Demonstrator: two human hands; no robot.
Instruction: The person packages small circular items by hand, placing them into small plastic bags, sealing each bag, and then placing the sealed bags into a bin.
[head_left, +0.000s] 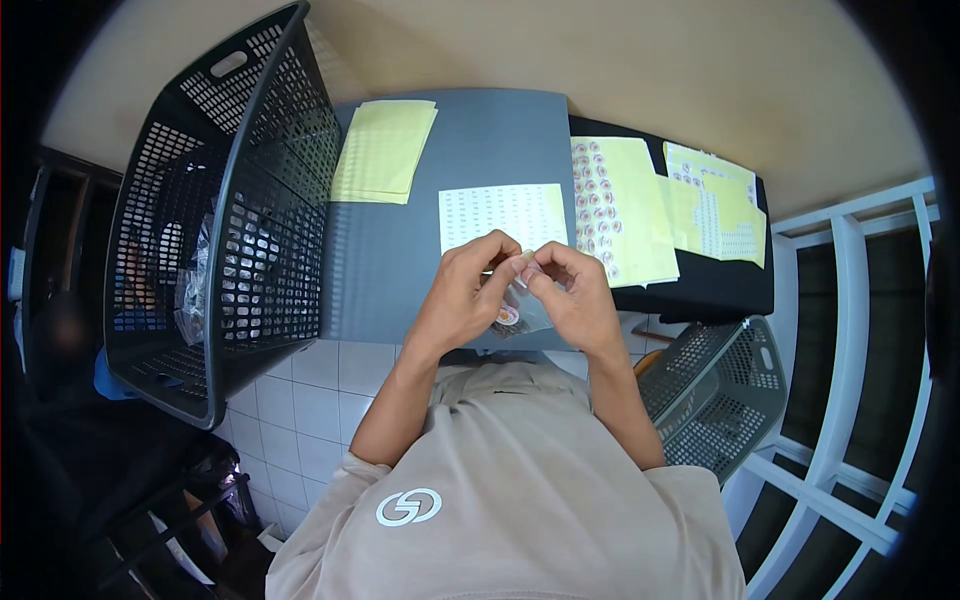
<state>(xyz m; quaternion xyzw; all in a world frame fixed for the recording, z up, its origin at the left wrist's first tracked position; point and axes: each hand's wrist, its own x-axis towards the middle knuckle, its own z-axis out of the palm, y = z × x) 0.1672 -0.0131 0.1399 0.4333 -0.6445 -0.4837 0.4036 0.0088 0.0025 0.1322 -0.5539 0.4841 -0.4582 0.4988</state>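
Both the left hand (470, 290) and right hand (575, 295) are pinching closed on 1 small clear bag (515, 310) above the grey table (400, 270). The thin plastic is probably slippery, so the bag could be slipping or creasing.

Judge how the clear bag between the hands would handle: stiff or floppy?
Likely floppy: the bag hangs limp below both hands. Probably light, since fingertips alone hold it. Its glossy film may be slippery.
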